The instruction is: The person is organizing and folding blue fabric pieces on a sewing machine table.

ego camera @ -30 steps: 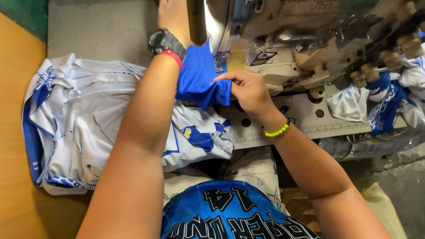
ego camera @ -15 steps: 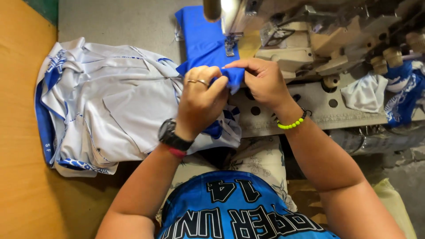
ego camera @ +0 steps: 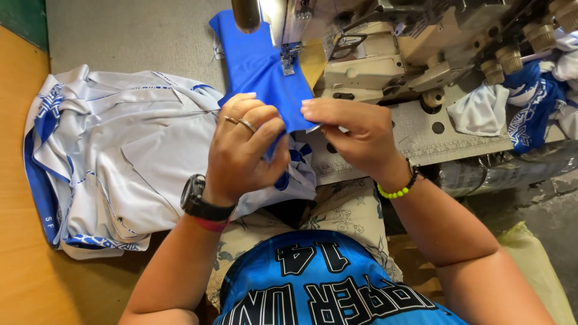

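A strip of bright blue fabric (ego camera: 256, 66) runs from under the presser foot of the sewing machine (ego camera: 385, 42) toward me. My left hand (ego camera: 244, 147), with rings on two fingers and a black watch at the wrist, pinches the near end of the strip from the left. My right hand (ego camera: 355, 135), wearing a yellow-green bead bracelet, pinches the same end from the right, its fingertips meeting the left hand's. The strip is joined to a white and blue garment (ego camera: 126, 150) heaped to the left.
The grey machine bed (ego camera: 421, 135) with round holes lies under my right hand. More white and blue fabric pieces (ego camera: 518, 102) hang at the right of the machine. A wooden table edge (ego camera: 24, 253) runs down the left. My lap is below.
My left hand came back from behind the needle to the strip's near end and now pinches it together with my right hand. The view has shifted slightly since.
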